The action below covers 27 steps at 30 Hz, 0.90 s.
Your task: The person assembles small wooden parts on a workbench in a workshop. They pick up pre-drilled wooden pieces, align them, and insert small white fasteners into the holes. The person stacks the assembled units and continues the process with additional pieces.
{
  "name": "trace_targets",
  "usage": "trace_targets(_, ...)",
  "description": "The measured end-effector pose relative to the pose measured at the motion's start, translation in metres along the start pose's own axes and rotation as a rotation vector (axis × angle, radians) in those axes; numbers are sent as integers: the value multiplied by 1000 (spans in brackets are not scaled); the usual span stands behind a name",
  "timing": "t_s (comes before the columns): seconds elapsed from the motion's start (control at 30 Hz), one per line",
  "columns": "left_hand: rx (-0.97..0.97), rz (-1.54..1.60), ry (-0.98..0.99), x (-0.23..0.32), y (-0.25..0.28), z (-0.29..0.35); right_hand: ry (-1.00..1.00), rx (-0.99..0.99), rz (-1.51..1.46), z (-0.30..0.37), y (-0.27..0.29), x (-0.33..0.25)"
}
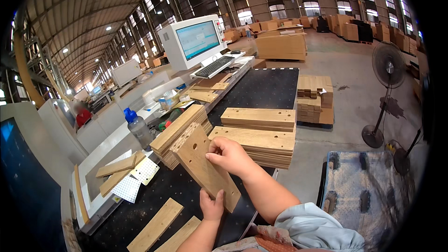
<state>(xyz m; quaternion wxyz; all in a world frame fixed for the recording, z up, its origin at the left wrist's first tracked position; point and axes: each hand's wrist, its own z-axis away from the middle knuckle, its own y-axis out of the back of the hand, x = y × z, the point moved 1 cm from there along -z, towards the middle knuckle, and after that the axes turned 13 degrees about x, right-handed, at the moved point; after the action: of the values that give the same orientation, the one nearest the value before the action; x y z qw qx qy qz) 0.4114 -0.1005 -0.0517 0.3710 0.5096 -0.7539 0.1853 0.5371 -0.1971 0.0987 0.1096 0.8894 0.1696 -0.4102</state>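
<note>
A long wooden board (207,172) is raised over the black worktop (140,200), in front of the person. Its long axis runs slantwise: the upper end points away and to the left, the lower end comes toward the person, to the right. The board is tilted, with one broad face turned up and the far end grain visible. Holes are present in this face and in that end, so I judge that the drilling of this piece is done.

The left hand (212,205) is closed around the lower part, with the thumb over the face. The right hand (231,156) has its fingers drawn together and the thumb against the face; whether it also pinches something small, I cannot tell. Because both hands are on the board, the handling of this piece seems unfinished.

Just beyond the board, on the left, there is a leaning stack of boards (168,136); whether they touch, I cannot tell. To the right lie a larger pile (254,141) and, behind it, a smaller pile (259,115), both neatly arranged. Nearer the person, a loose plank (156,224) lies flat beside another plank (181,235). Which of these groups is finished and which is left, the view does not show.
</note>
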Motion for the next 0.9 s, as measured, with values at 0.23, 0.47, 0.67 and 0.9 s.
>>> trace_targets(0.23,-33,-32,-96,9,-3,3,-186,-114,-134,-9,12,3)
trace_targets(0.47,-96,-92,-143,12,-5,4,-44,24,145,-3,13,-13)
trace_targets(0.67,-71,-130,-182,16,-1,-1,129,73,413,3,6,-33)
trace_targets(0.9,-81,34,106,4,3,-12,25,81,142,11,12,-15)
